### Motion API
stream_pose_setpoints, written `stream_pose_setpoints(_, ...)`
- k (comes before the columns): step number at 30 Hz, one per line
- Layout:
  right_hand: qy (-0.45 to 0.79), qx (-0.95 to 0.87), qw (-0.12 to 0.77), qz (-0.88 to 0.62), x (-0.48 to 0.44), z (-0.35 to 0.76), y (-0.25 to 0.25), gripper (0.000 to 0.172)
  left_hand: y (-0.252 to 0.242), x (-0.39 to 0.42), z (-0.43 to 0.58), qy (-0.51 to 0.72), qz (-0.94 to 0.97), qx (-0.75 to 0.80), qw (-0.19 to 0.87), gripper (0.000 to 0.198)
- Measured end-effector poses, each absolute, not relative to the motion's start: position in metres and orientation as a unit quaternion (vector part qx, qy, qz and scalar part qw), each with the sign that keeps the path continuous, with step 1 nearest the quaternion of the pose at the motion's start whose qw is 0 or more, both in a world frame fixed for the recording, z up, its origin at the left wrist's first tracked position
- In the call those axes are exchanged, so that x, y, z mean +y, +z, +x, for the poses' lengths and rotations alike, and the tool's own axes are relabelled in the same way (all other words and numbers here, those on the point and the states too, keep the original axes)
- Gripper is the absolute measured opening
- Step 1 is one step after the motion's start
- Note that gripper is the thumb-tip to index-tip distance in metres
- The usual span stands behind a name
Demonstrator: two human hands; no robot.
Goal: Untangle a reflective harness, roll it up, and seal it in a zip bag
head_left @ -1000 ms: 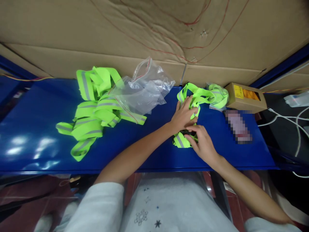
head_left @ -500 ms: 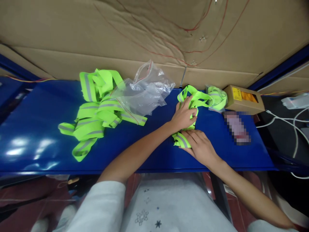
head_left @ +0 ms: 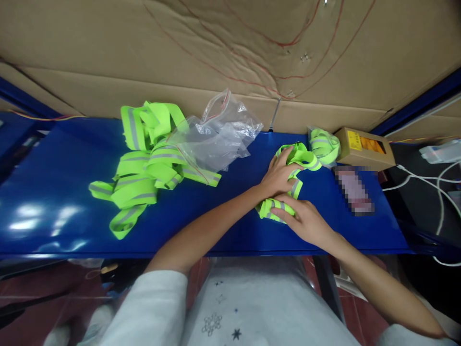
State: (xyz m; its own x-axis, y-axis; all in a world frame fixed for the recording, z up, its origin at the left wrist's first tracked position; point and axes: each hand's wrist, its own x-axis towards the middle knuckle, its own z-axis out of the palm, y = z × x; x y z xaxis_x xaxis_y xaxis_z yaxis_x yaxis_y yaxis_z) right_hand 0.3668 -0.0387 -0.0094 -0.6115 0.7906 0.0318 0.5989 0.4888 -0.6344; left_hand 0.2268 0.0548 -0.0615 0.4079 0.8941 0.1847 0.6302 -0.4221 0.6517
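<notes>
A neon-green reflective strap [head_left: 299, 156] lies bunched on the blue table [head_left: 54, 192] in front of me. My left hand [head_left: 278, 174] rests on its upper part, fingers curled round the strap. My right hand [head_left: 302, 217] presses on the folded lower end of the same strap [head_left: 268, 210], fingers closed over it. A pile of several more neon-green straps [head_left: 144, 158] lies to the left, apart from both hands.
Crumpled clear plastic bags [head_left: 219, 132] lie beside the pile. A bagged green strap [head_left: 324, 146], a small cardboard box [head_left: 363, 146] and a blurred flat object [head_left: 353, 190] sit at the right. White cables [head_left: 432, 182] run off the right edge. Cardboard [head_left: 230, 57] backs the table.
The loose upper loops of the strap have been gathered in toward my hands and folded smaller. My left hand shifted slightly right; my right hand stays pressed on the lower fold.
</notes>
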Motion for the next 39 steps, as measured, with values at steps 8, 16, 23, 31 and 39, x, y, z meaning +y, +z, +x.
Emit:
stream_pose_setpoints(8,0.22,-0.85,0.206,-0.432,-0.038,0.362,-0.018,0.035,-0.066,0.06,0.224,0.307,0.778,0.495,0.235,0.054)
stream_pose_setpoints(16,0.366,-0.805,0.198,-0.423,-0.027,0.366,-0.029,0.036,-0.056,0.062,0.226,0.315,0.774,0.504,0.217,0.064)
stream_pose_setpoints(23,0.462,-0.772,0.176,-0.4,-0.029,0.371,-0.029,0.033,-0.059,0.074,0.237,0.293,0.796,0.492,0.198,0.061)
stream_pose_setpoints(31,0.381,-0.799,0.181,-0.429,-0.035,0.374,-0.03,0.033,-0.06,0.082,0.25,0.266,0.819,0.49,0.138,0.031)
stream_pose_setpoints(39,0.051,-0.876,0.283,-0.387,-0.046,0.366,-0.043,0.02,-0.065,0.086,0.247,0.273,0.794,0.532,0.113,0.029)
